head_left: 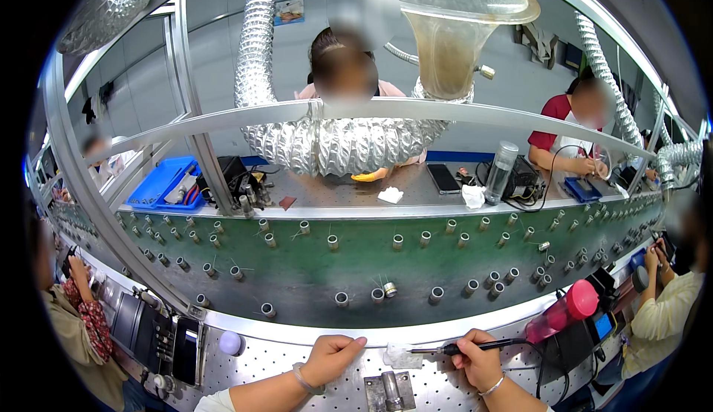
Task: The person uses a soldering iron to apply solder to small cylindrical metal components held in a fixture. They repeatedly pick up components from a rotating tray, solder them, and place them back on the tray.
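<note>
My right hand (pixel 479 361) is closed around the black handle of a soldering iron (pixel 451 349), which lies nearly level with its thin tip pointing left. The tip is over or against a crumpled white wipe (pixel 402 356) on the perforated metal worktop (pixel 278 345). To the left, my left hand (pixel 332 360) is closed, its fingers curled and its thumb pointing right toward the wipe; anything inside the fingers is hidden. Between my forearms sits a metal block fixture (pixel 390 392) with a shiny cylinder lying on it.
Beyond the worktop a green conveyor belt (pixel 297 278) carries several small metal cylinders. A pink bottle (pixel 562 312) and a soldering station (pixel 598 330) stand right; a lilac lidded jar (pixel 231 343) and a black tray (pixel 187 349) left. Co-workers sit across and on both sides. A metal rail crosses above.
</note>
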`<act>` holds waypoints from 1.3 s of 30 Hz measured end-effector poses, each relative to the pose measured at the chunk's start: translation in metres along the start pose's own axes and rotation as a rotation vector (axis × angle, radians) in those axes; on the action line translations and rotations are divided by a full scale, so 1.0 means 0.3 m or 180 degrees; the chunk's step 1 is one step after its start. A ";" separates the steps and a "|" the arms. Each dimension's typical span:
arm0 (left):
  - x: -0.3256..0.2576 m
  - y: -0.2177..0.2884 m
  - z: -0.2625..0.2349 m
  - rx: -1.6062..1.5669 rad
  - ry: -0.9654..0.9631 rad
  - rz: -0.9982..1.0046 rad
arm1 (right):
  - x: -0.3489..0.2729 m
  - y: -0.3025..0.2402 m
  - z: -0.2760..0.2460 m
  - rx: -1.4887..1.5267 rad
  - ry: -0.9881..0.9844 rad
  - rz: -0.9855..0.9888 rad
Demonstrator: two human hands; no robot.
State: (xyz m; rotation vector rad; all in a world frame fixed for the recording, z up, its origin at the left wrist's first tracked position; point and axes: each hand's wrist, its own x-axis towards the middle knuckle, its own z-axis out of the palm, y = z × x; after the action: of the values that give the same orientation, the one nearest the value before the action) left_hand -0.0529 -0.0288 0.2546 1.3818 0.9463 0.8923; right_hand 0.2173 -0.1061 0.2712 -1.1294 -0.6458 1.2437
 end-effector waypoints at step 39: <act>-0.049 -0.044 -0.105 0.2085 0.1178 0.0766 | -0.179 0.091 0.001 -0.0014 -0.0216 -0.0114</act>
State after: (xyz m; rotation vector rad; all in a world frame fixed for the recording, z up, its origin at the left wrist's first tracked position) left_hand -0.0880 -0.0307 0.2427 1.9542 1.4619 1.0955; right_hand 0.1923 -0.1588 0.2561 -1.0783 -0.7171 1.2548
